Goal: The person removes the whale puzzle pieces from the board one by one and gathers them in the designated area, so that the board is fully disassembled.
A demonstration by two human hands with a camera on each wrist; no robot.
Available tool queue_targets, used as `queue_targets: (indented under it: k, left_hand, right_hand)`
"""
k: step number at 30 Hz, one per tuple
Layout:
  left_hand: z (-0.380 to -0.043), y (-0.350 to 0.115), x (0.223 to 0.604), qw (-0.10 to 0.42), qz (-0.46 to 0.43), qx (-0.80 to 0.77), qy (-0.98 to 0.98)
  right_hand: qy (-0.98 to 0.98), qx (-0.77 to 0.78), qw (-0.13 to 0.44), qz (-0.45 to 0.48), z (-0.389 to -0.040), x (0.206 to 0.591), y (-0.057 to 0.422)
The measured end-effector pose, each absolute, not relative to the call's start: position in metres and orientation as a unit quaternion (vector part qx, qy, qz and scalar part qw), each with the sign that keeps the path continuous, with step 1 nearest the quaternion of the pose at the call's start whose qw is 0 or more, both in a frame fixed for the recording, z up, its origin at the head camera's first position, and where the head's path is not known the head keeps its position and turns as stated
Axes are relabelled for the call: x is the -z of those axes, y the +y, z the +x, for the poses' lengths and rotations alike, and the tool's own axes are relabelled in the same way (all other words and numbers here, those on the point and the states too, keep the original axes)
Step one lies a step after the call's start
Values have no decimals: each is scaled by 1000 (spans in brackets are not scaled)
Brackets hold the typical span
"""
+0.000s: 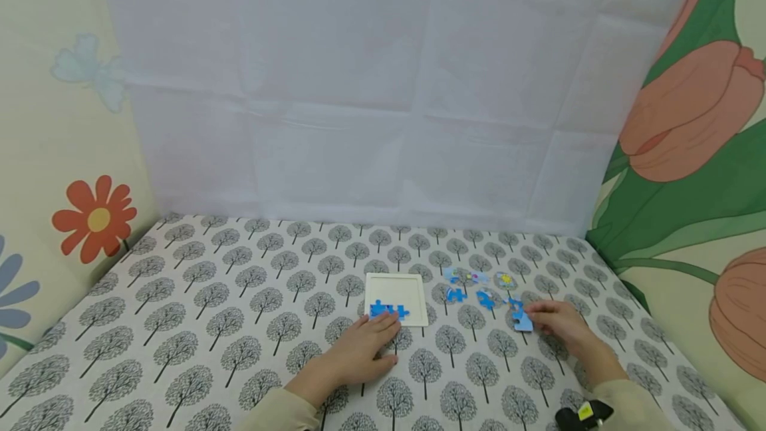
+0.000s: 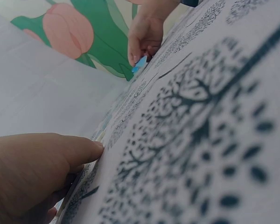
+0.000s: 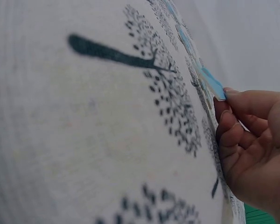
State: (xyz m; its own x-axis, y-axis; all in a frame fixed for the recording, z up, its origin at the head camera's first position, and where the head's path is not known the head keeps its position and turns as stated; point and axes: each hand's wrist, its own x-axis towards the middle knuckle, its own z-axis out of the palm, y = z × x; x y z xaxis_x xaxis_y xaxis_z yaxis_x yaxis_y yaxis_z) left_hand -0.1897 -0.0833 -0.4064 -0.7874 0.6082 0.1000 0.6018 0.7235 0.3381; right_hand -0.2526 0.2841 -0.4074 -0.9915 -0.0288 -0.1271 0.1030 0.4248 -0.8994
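A square white puzzle tray lies on the cloth, with a few joined blue puzzle pieces along its near side. My left hand rests at the tray's near edge, its fingers extended and their tips by those pieces. To the right, my right hand pinches a light-blue puzzle piece between thumb and forefinger. In the right wrist view this piece is tilted, one edge lifted off the cloth. Its picture side is only partly visible. The left wrist view shows my left thumb low over the cloth.
Several loose puzzle pieces lie between the tray and my right hand, among them a blue one, another blue one and one with a yellow flower. A tree-print cloth covers the table. A white curtain hangs behind.
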Motion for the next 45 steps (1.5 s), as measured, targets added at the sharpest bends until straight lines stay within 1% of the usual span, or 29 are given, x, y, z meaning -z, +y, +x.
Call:
queue_targets:
  k: [21, 37, 45]
  left_hand:
    - [-191, -84, 410, 5, 327, -181, 927]
    - [-192, -84, 412, 9, 323, -177, 929]
    - [-193, -84, 413, 13, 321, -174, 931]
  right_hand:
    - [856, 515, 45, 18, -253, 410, 284]
    - [865, 496, 26, 68, -257, 413, 278]
    - [863, 500, 29, 67, -256, 413, 277]
